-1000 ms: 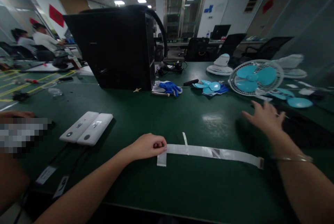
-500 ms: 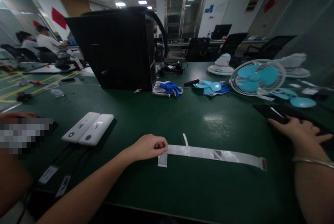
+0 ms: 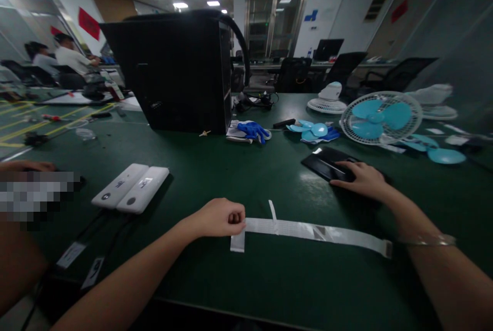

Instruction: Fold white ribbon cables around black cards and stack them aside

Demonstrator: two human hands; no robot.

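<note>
My left hand [image 3: 220, 218] is closed in a pinch on the folded left end of a white flat ribbon cable [image 3: 296, 230], whose short tail hangs below the fingers. From there the cable lies rightward over the green table, ending in a connector [image 3: 387, 249]. A narrow white strip [image 3: 272, 209] sticks up from it near the hand. Beyond the cable's right half, my right hand [image 3: 362, 179] grips a flat black glossy panel [image 3: 321, 162], thumb at its near side and fingers over the top. The panel's right part is hidden behind the hand.
Two white power-bank-like boxes [image 3: 133, 188] with cables lie left; another person's hand [image 3: 29, 166] is beside them. A large black computer case [image 3: 169, 74] stands behind. Blue-white gloves [image 3: 250, 131], blue fan blades [image 3: 308, 128] and a fan [image 3: 381, 117] lie along the back.
My right hand has moved left and inward from the right side, bringing the black panel along. My left hand and the ribbon cable have stayed nearly in place.
</note>
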